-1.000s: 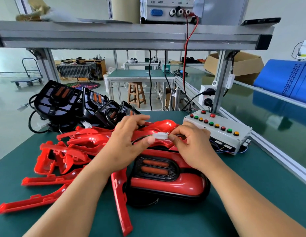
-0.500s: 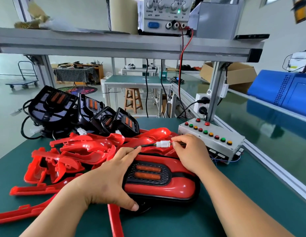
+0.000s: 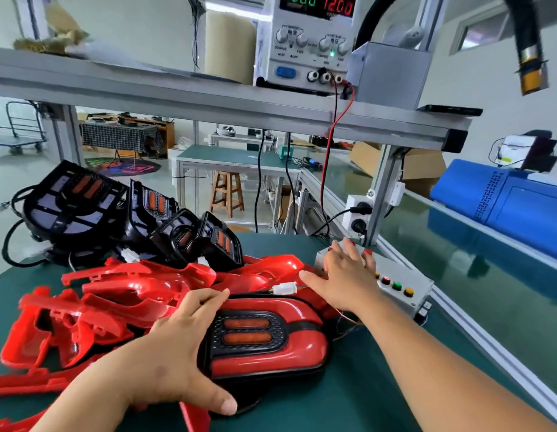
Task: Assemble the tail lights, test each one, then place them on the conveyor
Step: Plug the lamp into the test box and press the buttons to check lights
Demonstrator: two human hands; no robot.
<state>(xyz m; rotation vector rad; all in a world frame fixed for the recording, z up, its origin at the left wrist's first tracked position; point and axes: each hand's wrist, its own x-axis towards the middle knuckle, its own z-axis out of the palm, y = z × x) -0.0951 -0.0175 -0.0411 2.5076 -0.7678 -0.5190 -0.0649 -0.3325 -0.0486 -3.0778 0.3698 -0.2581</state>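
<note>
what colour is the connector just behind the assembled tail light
The connector is white; the head view shows it best.

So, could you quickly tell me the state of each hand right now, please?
Left hand: open, resting on the tail light.
Right hand: open, fingers spread over the button box.

Assembled tail light [image 3: 264, 338] at the centre of the table [image 3: 333, 400], with the left hand [image 3: 177, 353] resting on its left end. The connector [image 3: 285, 288] lies just behind it. To the right stands the button box [image 3: 408, 296], under the right hand [image 3: 345, 275]. Loose covers [image 3: 115, 297] are heaped to the left, with the housings [image 3: 146, 219] behind them. The power supply [image 3: 305, 48] sits on the overhead shelf [image 3: 177, 95]. The conveyor [image 3: 458, 260] runs along the right.
</note>
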